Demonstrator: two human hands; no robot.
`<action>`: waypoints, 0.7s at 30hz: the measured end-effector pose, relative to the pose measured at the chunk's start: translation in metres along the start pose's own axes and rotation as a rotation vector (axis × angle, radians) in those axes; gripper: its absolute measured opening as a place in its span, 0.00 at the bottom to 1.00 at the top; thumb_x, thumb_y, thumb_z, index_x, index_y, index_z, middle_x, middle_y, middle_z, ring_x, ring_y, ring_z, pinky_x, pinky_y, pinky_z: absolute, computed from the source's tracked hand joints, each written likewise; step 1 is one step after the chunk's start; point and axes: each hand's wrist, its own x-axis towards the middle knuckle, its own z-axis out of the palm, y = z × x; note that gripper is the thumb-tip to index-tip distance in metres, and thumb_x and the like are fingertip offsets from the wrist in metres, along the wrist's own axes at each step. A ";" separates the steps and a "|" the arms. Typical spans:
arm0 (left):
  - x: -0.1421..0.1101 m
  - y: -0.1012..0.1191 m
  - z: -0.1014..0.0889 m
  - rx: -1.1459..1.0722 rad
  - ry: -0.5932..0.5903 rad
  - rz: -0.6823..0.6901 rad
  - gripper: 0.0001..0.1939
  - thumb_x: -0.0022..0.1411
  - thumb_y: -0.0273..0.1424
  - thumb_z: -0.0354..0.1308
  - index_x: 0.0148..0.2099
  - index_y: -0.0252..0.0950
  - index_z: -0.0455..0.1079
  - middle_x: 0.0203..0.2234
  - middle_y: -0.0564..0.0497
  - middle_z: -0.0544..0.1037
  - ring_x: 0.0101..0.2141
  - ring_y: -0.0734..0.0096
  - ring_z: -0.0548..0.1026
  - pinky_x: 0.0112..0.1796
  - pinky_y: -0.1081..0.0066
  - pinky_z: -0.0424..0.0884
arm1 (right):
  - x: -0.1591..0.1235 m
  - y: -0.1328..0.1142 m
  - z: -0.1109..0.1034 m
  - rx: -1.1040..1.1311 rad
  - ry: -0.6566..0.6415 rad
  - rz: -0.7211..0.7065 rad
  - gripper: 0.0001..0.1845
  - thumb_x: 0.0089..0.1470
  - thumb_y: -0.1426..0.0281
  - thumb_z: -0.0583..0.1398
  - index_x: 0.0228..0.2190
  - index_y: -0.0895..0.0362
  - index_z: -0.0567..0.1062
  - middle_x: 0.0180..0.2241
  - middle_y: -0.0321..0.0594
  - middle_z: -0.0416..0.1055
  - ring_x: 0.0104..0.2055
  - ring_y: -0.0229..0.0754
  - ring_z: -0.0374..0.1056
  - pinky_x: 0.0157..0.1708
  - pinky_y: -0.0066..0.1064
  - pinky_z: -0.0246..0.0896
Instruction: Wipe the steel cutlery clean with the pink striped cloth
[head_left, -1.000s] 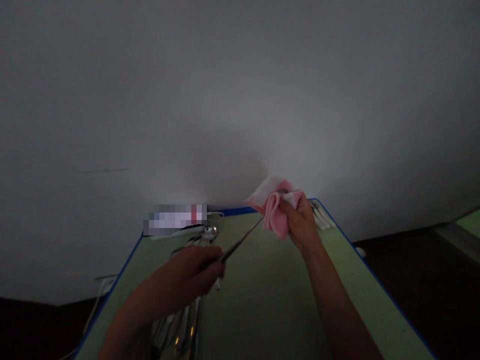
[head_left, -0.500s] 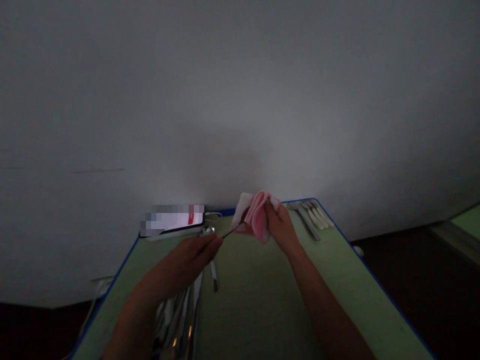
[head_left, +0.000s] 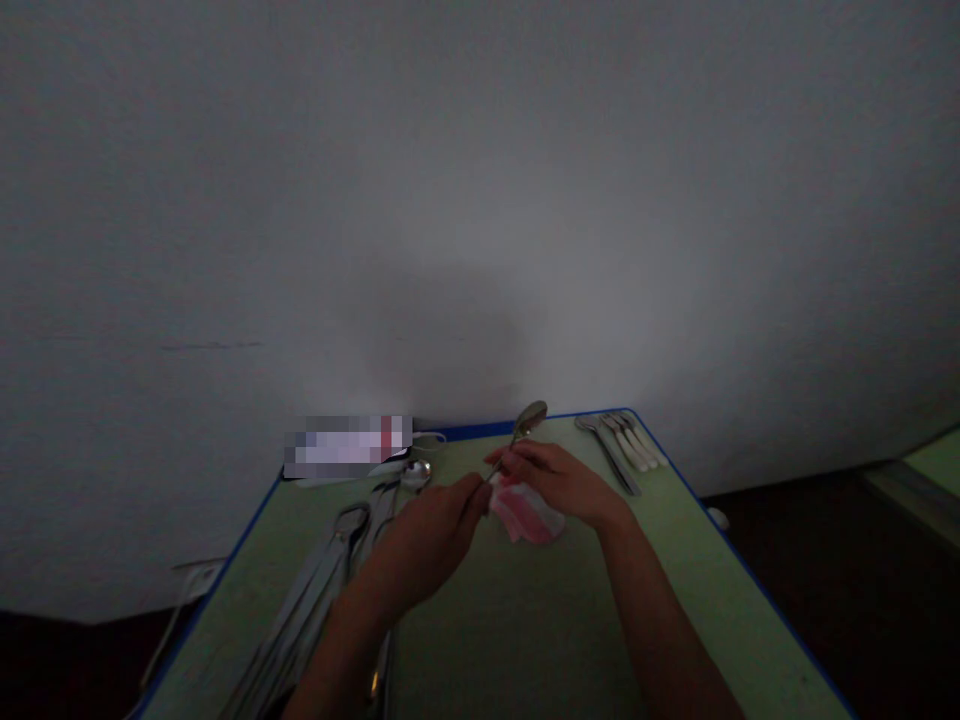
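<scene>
A metal spoon (head_left: 531, 416) is held up at a tilt above the table, its bowl pointing away to the upper right. My left hand (head_left: 448, 520) is closed around the lower end of its handle. Higher on the handle, the fingers of my right hand (head_left: 551, 478) close round it with a pink and white cloth (head_left: 529, 515), which hangs below that hand. My fingers cover most of the handle. Beneath and beside my left forearm lie several pieces of cutlery, among them a spoon (head_left: 352, 518) and a rounder spoon (head_left: 416, 473).
The green table (head_left: 510, 640) has a blue edge and stands against a pale wall (head_left: 480, 200). A phone (head_left: 345, 448) with a cable sits at the back left. At the back right lie a spoon (head_left: 609, 455) and several white-handled forks (head_left: 634, 440).
The cloth has come down off the spoon's bowl, which now shows. My left hand has moved right and my right hand now grips along the handle.
</scene>
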 end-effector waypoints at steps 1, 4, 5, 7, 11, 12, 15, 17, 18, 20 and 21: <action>0.001 0.004 0.003 0.006 -0.003 0.008 0.16 0.67 0.35 0.38 0.35 0.37 0.65 0.24 0.52 0.73 0.26 0.68 0.72 0.28 0.72 0.60 | 0.001 -0.001 0.002 0.036 0.004 -0.003 0.17 0.56 0.60 0.51 0.34 0.58 0.74 0.33 0.39 0.73 0.35 0.38 0.67 0.36 0.30 0.61; 0.001 0.013 0.007 -0.018 -0.010 0.005 0.16 0.67 0.37 0.38 0.38 0.37 0.65 0.23 0.51 0.74 0.24 0.69 0.72 0.25 0.73 0.60 | 0.004 0.001 0.006 0.143 0.081 0.002 0.16 0.54 0.58 0.54 0.29 0.59 0.73 0.25 0.35 0.71 0.27 0.34 0.65 0.30 0.27 0.60; 0.001 0.014 0.007 -0.038 -0.014 0.007 0.17 0.67 0.38 0.38 0.38 0.37 0.65 0.23 0.51 0.75 0.25 0.69 0.73 0.25 0.73 0.60 | 0.006 0.002 0.007 0.178 0.116 0.006 0.16 0.53 0.58 0.54 0.28 0.59 0.72 0.24 0.35 0.70 0.25 0.34 0.65 0.29 0.26 0.59; 0.000 0.016 0.007 -0.071 -0.030 0.028 0.18 0.68 0.39 0.38 0.39 0.37 0.66 0.25 0.51 0.76 0.26 0.68 0.74 0.26 0.73 0.62 | 0.008 0.006 0.005 0.221 0.204 0.007 0.17 0.54 0.58 0.53 0.27 0.58 0.69 0.23 0.35 0.70 0.24 0.34 0.65 0.27 0.25 0.59; -0.001 0.014 0.009 -0.070 -0.070 0.101 0.16 0.67 0.37 0.40 0.40 0.38 0.68 0.34 0.48 0.78 0.33 0.66 0.75 0.32 0.71 0.66 | 0.006 0.019 -0.017 0.097 0.466 0.058 0.19 0.56 0.56 0.47 0.30 0.58 0.67 0.20 0.35 0.71 0.19 0.35 0.64 0.23 0.26 0.57; -0.001 0.014 0.010 -0.075 -0.078 0.115 0.16 0.67 0.36 0.41 0.41 0.38 0.69 0.36 0.48 0.77 0.34 0.66 0.75 0.34 0.70 0.66 | 0.003 0.023 -0.025 -0.013 0.522 0.084 0.18 0.57 0.56 0.47 0.31 0.57 0.67 0.18 0.34 0.70 0.18 0.35 0.63 0.23 0.26 0.56; 0.001 0.013 0.015 -0.110 -0.099 0.143 0.16 0.67 0.35 0.41 0.44 0.38 0.69 0.39 0.47 0.77 0.37 0.65 0.74 0.38 0.69 0.67 | -0.009 0.042 -0.051 -0.444 0.584 0.184 0.17 0.56 0.59 0.49 0.34 0.58 0.71 0.20 0.37 0.71 0.22 0.37 0.65 0.27 0.28 0.56; 0.003 0.012 0.019 -0.121 -0.094 0.162 0.15 0.66 0.34 0.41 0.44 0.38 0.68 0.42 0.47 0.76 0.40 0.65 0.73 0.42 0.67 0.66 | -0.016 0.056 -0.064 -0.612 0.509 0.257 0.16 0.55 0.62 0.51 0.34 0.58 0.74 0.29 0.43 0.75 0.30 0.41 0.69 0.32 0.29 0.57; 0.003 0.011 0.022 -0.124 -0.088 0.177 0.14 0.66 0.33 0.42 0.45 0.38 0.68 0.44 0.47 0.74 0.43 0.64 0.72 0.44 0.67 0.65 | -0.019 0.062 -0.069 -0.663 0.455 0.288 0.15 0.55 0.64 0.51 0.35 0.57 0.75 0.32 0.45 0.75 0.33 0.42 0.69 0.34 0.30 0.58; 0.005 0.006 0.029 -0.118 -0.090 0.202 0.13 0.66 0.32 0.43 0.46 0.38 0.67 0.48 0.46 0.72 0.47 0.64 0.69 0.47 0.65 0.63 | -0.023 0.075 -0.076 -0.745 0.436 0.366 0.16 0.54 0.67 0.51 0.37 0.57 0.76 0.35 0.46 0.75 0.38 0.44 0.69 0.38 0.31 0.58; 0.005 0.003 0.033 -0.111 -0.104 0.207 0.13 0.66 0.32 0.43 0.46 0.38 0.67 0.49 0.45 0.71 0.47 0.63 0.69 0.48 0.65 0.63 | -0.024 0.080 -0.078 -0.787 0.451 0.409 0.16 0.54 0.69 0.51 0.38 0.57 0.76 0.36 0.48 0.74 0.40 0.45 0.69 0.39 0.32 0.58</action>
